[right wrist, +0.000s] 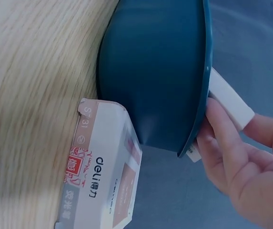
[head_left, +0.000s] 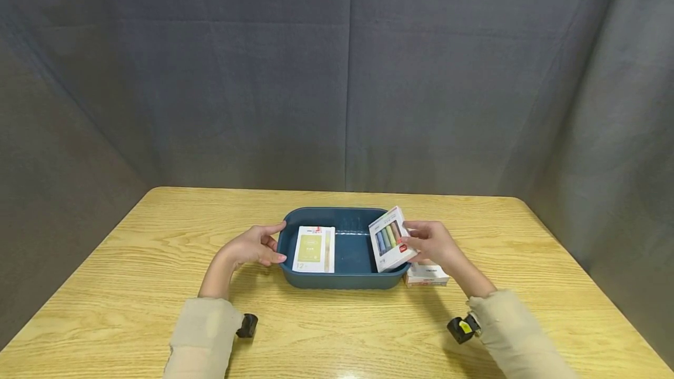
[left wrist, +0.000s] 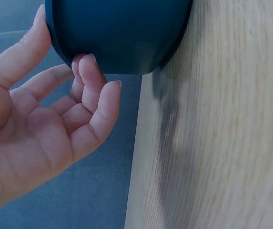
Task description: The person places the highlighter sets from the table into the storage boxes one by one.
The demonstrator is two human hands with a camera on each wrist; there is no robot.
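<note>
Left hand: the left hand (head_left: 256,245) was laid against the left end of the tub (head_left: 295,276), thumb on the rim and fingers (left wrist: 94,78) loosely curled against the outer wall; the wall was touched rather than clasped, and nothing was carried.
Right hand: the right hand (head_left: 433,243) was held at the right end of the tub, with fingers and thumb closed round the chalk box (head_left: 391,238).
Chalk box: a white box with a window showing coloured sticks was held tilted over the tub's right rim, its lower edge inside the tub; in the right wrist view only one white end (right wrist: 229,98) was seen past the rim, pinched by the fingers (right wrist: 222,138).
Tub: a dark blue oblong tub was set on the table (head_left: 158,233), near the middle.
Card box: a flat white box with a green panel (head_left: 314,249) was lying on the tub floor, toward the left.
Deli box: a white and red box (head_left: 426,274) was lying on the table just beside the tub's right end, under the right hand; its printed side was seen in the right wrist view (right wrist: 103,176).
Backdrop: grey cloth (head_left: 337,75) was hung behind and beside the table.
</note>
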